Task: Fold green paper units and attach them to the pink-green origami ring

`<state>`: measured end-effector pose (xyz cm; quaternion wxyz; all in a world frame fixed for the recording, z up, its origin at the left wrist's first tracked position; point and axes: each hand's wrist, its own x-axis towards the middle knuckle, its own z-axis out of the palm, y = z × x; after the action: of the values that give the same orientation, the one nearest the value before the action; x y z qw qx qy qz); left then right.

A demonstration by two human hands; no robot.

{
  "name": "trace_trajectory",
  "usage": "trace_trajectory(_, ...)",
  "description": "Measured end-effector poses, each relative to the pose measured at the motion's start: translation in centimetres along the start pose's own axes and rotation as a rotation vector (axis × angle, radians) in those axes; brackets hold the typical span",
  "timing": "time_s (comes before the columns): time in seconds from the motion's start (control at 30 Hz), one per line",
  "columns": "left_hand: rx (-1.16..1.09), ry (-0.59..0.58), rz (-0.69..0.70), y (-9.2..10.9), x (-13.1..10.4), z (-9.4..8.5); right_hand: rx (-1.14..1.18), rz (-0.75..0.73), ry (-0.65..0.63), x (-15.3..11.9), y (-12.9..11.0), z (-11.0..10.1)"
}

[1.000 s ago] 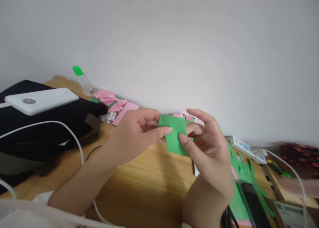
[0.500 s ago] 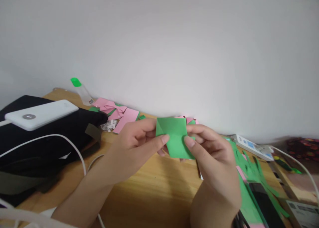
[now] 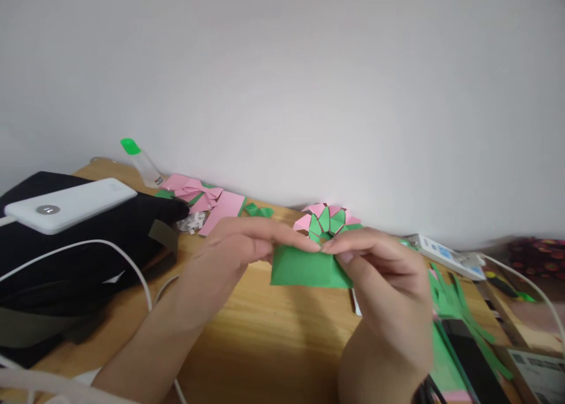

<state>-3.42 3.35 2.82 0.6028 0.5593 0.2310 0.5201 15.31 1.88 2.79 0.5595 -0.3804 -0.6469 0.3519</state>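
Paper wreath (pink and green) sits just beyond our hands; left hand and right hand pinch green paper above the table.

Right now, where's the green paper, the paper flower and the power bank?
green paper (image 3: 304,271), head view, middle of its flat face
paper flower (image 3: 329,219), head view, green centre petals
power bank (image 3: 75,204), head view, white top

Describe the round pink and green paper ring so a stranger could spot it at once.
Start at the wooden desk against the white wall. Just beyond the hands, which pinch a green paper, sits the paper ring. Unlike the flat pink scraps further left, it forms a ring.
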Motion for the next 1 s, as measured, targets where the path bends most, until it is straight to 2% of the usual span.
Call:
trace_trajectory(0.13,0.181,0.156,-0.105,0.0,0.0,0.6,-0.137,-0.03,-0.022,-0.2,-0.3,0.1)
trace_trajectory(0.2,0.249,0.176,-0.148,0.0,-0.1,0.7,-0.122,-0.004,-0.022,-0.1,-0.4,0.1)
trace_trajectory(0.33,0.35,0.175,-0.155,-0.1,-0.3,0.6,-0.021,0.105,0.006,0.3,-0.1,0.0)
trace_trajectory(0.47,0.403,0.186,-0.118,0.0,-0.2,0.8,0.002,0.157,-0.044,0.5,0.0,-0.1)
trace_trajectory(0.77,0.398,0.141,-0.18,-0.5,0.6,0.7,0.029,0.229,-0.03,0.7,0.3,0.1)
trace_trajectory(1.0,0.273,0.079,-0.256,-0.3,0.9,0.4,0.127,0.288,-0.098,1.3,0.2,0.2)
